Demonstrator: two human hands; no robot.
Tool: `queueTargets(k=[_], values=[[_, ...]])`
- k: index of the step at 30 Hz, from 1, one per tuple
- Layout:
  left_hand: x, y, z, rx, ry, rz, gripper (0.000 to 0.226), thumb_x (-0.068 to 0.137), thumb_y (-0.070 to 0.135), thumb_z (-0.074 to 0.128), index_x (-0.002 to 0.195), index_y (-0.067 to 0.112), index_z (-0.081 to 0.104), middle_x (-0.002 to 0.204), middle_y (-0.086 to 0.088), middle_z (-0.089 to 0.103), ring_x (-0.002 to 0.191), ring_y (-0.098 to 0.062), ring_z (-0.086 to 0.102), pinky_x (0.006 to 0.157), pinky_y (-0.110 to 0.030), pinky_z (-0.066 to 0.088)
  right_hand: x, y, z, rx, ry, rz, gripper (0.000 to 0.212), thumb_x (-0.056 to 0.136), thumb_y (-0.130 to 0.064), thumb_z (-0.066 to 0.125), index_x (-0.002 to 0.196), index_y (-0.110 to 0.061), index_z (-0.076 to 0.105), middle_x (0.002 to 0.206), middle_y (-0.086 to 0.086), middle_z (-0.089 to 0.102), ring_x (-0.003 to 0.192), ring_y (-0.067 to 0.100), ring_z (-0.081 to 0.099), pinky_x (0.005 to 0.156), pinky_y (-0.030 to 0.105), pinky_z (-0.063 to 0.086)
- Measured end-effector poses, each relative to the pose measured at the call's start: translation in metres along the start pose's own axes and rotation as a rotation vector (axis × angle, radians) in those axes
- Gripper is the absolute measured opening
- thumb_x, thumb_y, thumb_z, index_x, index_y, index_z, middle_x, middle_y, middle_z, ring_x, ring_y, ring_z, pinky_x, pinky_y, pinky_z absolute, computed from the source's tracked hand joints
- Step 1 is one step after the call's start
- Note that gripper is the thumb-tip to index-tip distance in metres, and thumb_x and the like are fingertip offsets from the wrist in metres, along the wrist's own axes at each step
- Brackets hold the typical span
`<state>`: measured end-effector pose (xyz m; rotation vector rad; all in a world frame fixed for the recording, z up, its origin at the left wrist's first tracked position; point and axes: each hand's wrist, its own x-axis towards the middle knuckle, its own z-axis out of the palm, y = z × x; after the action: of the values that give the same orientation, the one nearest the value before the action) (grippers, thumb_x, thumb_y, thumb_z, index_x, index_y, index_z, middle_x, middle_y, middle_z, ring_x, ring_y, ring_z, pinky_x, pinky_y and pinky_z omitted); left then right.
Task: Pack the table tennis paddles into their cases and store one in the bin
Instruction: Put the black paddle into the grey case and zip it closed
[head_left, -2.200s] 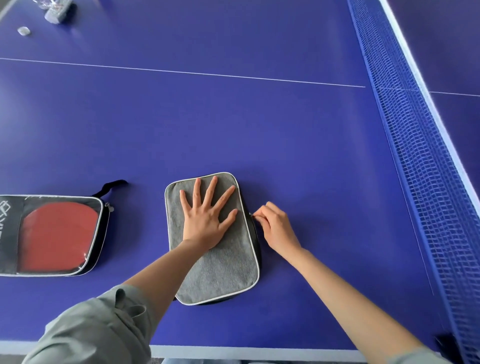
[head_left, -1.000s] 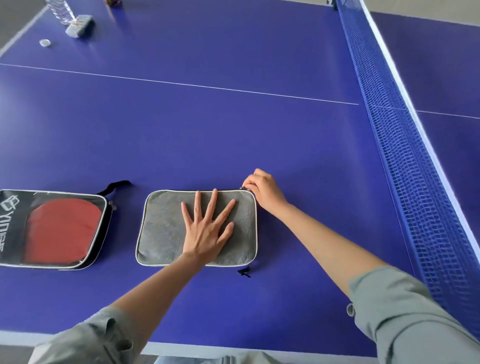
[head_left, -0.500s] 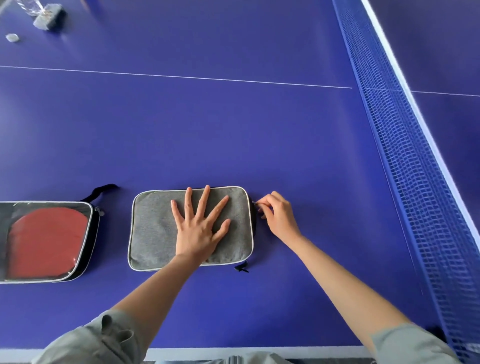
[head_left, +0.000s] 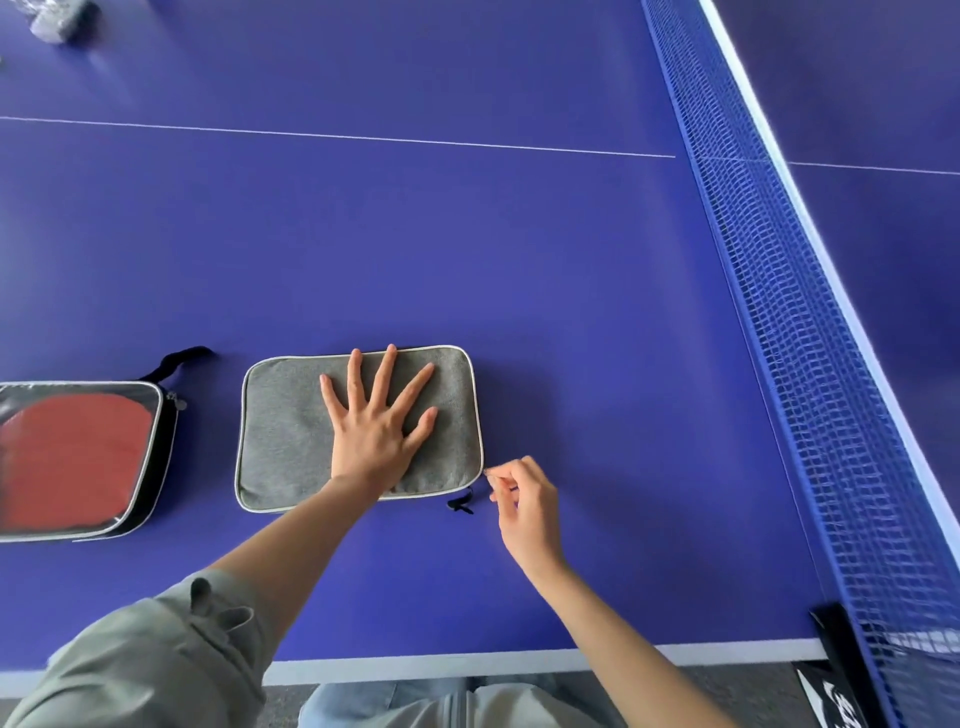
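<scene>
Blue table (head_left: 467, 249), grey white-piped case (head_left: 291, 431), left hand (head_left: 376, 426) splayed flat, right hand (head_left: 524, 506) pinching zipper

One view only, from a camera on the person's head, looking forward and steeply down over the near edge of the table (head_left: 467, 234). It sits close: both forearms reach up from the bottom of the frame, and the person's lap shows below the table's white edge. The wide lens bends the net (head_left: 810, 364), which runs from the near right corner away to the top. The far left corner is just cut off.
</scene>
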<state>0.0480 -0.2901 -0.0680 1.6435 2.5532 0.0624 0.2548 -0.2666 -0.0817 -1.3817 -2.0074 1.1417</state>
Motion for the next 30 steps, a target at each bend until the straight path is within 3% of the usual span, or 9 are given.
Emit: queueTargets(k=[5, 9, 11, 14, 16, 18, 22, 26, 30], values=[[-0.008, 0.008, -0.01, -0.114, -0.054, -0.09, 0.054, 0.094, 0.057, 0.027, 0.146, 0.041, 0.023, 0.158, 0.001, 0.018, 0.147, -0.03, 0.006, 0.115, -0.058, 0.004, -0.006, -0.023, 0.009, 0.205, 0.013, 0.263, 0.011, 0.094, -0.005, 0.053, 0.097, -0.002, 0.064, 0.096, 0.016, 0.065, 0.077, 0.023, 0.068, 0.068, 0.024, 0.057], [-0.046, -0.002, -0.028, -0.47, 0.149, -0.217, 0.037, 0.093, 0.032, 0.054, 0.129, 0.022, 0.055, 0.142, -0.003, 0.046, 0.133, -0.028, 0.038, 0.11, -0.042, 0.026, -0.015, -0.049, 0.025, 0.569, 0.052, 0.645, 0.022, 0.096, -0.012, 0.048, 0.114, -0.002, 0.055, 0.104, 0.015, 0.067, 0.082, 0.023, 0.066, 0.082, 0.031, 0.053], [-0.071, -0.015, -0.035, -0.586, 0.273, -0.444, 0.035, 0.09, 0.025, 0.059, 0.125, 0.018, 0.058, 0.131, -0.005, 0.053, 0.121, -0.03, 0.044, 0.102, -0.038, 0.03, -0.017, -0.065, 0.034, 0.849, 0.064, 0.863, 0.023, 0.096, -0.017, 0.05, 0.109, 0.001, 0.057, 0.097, 0.016, 0.064, 0.08, 0.02, 0.061, 0.087, 0.034, 0.053], [-0.096, -0.028, -0.04, -0.909, 0.308, -1.051, 0.043, 0.087, 0.023, 0.062, 0.127, 0.011, 0.052, 0.131, -0.015, 0.049, 0.119, -0.034, 0.041, 0.099, -0.042, 0.034, -0.018, -0.089, 0.046, 1.022, 0.062, 1.045, 0.023, 0.089, -0.029, 0.063, 0.092, -0.008, 0.058, 0.096, 0.007, 0.058, 0.095, 0.02, 0.06, 0.087, 0.032, 0.05], [-0.1, -0.032, -0.043, -1.155, 0.17, -1.433, 0.055, 0.085, 0.029, 0.064, 0.131, 0.006, 0.045, 0.134, -0.019, 0.044, 0.12, -0.037, 0.043, 0.099, -0.045, 0.038, -0.012, -0.106, 0.054, 0.996, 0.094, 1.102, 0.031, 0.081, -0.034, 0.072, 0.092, -0.01, 0.054, 0.103, 0.005, 0.056, 0.106, 0.021, 0.058, 0.09, 0.032, 0.048], [-0.098, -0.035, -0.047, -1.391, -0.029, -1.612, 0.068, 0.084, 0.042, 0.065, 0.132, 0.0, 0.04, 0.132, -0.017, 0.042, 0.112, -0.035, 0.047, 0.095, -0.044, 0.044, -0.003, -0.122, 0.057, 0.979, 0.124, 1.16, 0.044, 0.077, -0.037, 0.076, 0.1, -0.011, 0.049, 0.107, 0.004, 0.052, 0.11, 0.022, 0.054, 0.093, 0.033, 0.045], [-0.073, -0.04, -0.064, -1.82, -0.107, -1.553, 0.077, 0.08, 0.052, 0.066, 0.138, 0.011, 0.037, 0.136, -0.005, 0.041, 0.119, -0.03, 0.045, 0.095, -0.045, 0.041, 0.014, -0.142, 0.058, 0.923, 0.178, 1.284, 0.064, 0.072, -0.05, 0.074, 0.119, -0.012, 0.051, 0.12, 0.005, 0.054, 0.114, 0.026, 0.053, 0.095, 0.033, 0.043], [-0.055, -0.042, -0.078, -1.897, -0.173, -1.629, 0.071, 0.086, 0.046, 0.061, 0.142, 0.015, 0.03, 0.153, -0.008, 0.026, 0.14, -0.029, 0.024, 0.111, -0.043, 0.031, 0.019, -0.144, 0.065, 0.863, 0.169, 1.276, 0.065, 0.071, -0.059, 0.071, 0.111, -0.01, 0.054, 0.125, 0.007, 0.058, 0.108, 0.027, 0.056, 0.088, 0.033, 0.043], [-0.052, -0.037, -0.077, -1.942, -0.112, -1.549, 0.057, 0.093, 0.038, 0.055, 0.138, 0.009, 0.038, 0.148, -0.01, 0.036, 0.136, -0.028, 0.036, 0.108, -0.038, 0.035, 0.02, -0.141, 0.066, 0.919, 0.174, 1.244, 0.06, 0.071, -0.053, 0.075, 0.108, -0.011, 0.054, 0.123, 0.006, 0.061, 0.111, 0.025, 0.058, 0.089, 0.032, 0.047]])
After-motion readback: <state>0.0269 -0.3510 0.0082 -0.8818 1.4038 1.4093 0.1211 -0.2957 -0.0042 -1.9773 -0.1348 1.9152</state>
